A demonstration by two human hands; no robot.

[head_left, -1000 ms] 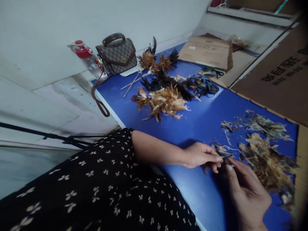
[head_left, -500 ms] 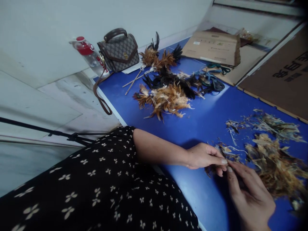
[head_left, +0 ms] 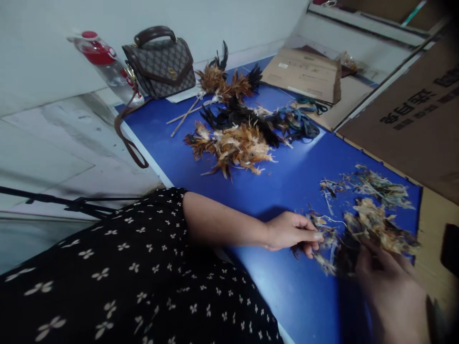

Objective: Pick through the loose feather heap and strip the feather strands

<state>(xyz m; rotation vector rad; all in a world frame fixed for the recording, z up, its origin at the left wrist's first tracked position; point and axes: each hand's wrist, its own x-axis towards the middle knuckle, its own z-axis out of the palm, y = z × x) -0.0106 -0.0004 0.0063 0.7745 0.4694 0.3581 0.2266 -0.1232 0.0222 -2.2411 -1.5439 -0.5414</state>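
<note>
My left hand (head_left: 292, 231) rests on the blue table (head_left: 294, 177), fingers pinched together on a small bunch of feathers (head_left: 317, 239) at its fingertips. My right hand (head_left: 390, 282) is lower right, blurred by motion, reaching into a loose pile of brown and tan feathers (head_left: 376, 227); its fingers are smeared and partly buried in the pile. A thinner scatter of feathers (head_left: 366, 184) lies just beyond.
Bundles of brown and black feathers (head_left: 233, 143) with thin sticks (head_left: 182, 117) lie mid-table. A patterned handbag (head_left: 159, 64) and a red-capped bottle (head_left: 103, 62) stand at the far left corner. Cardboard boxes (head_left: 304, 74) and a large carton (head_left: 416, 114) line the right side.
My right hand has moved right, away from my left fingertips and into the feather pile. My left hand stays put, still pinching feathers. The camera shifted slightly.
</note>
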